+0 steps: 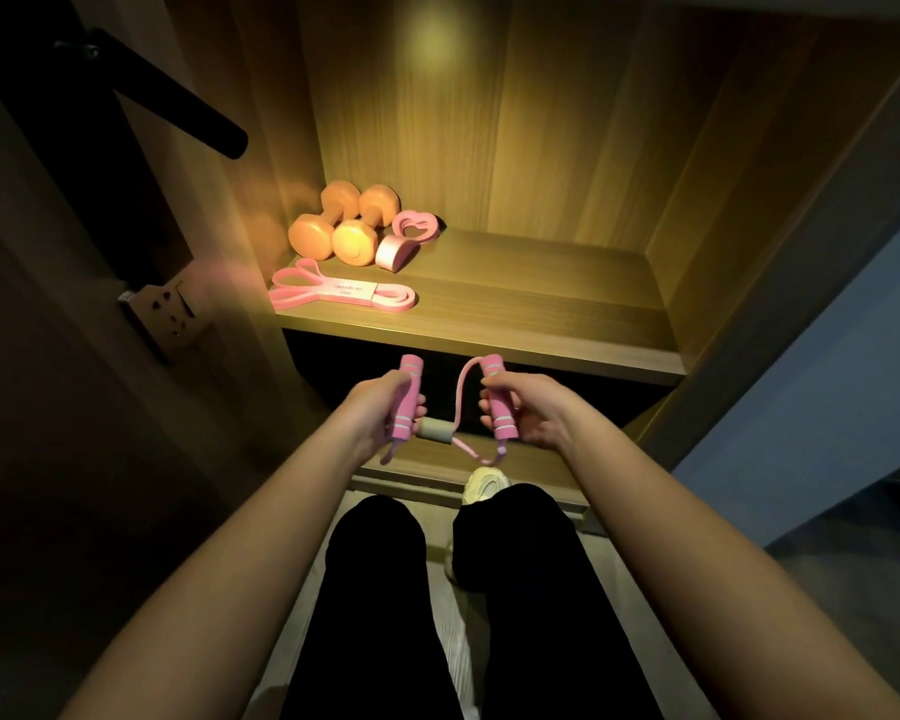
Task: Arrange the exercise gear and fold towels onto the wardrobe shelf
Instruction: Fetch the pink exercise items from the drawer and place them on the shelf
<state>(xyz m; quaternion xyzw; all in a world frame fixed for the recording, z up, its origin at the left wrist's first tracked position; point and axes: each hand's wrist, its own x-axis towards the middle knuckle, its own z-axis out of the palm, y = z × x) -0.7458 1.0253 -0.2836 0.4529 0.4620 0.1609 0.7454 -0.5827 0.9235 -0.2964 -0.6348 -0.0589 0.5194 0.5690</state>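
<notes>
The pink jump rope [457, 394] is in the air in front of the wardrobe, held between both grips, and it is not yet on the shelf. The left grip [380, 410] is curled round one pink foam handle [405, 397], and the right grip [533, 415] is curled round the other handle [499, 405]. Both handles stand nearly upright, with their top ends out above the fingers. Between the two grips the cord makes a loop, and a short beige sleeve [435, 430] sits round the bundled part, just beside the left grip. The ends of the cord hang a little under both grips.

Beyond the grips and higher is the lit wooden shelf [541, 304]. On its left part, beyond the left grip, lies a flat pink resistance band [344, 293] with a paper label. Behind it two orange dumbbells [346, 226] lie side by side, touching. Just right of them are a pink roll [393, 253] and a pink heart-shaped loop [415, 226].

Under the grips are the person's legs in black trousers [375, 589] and a pale shoe [481, 483] near the wardrobe's bottom ledge [536, 459].
</notes>
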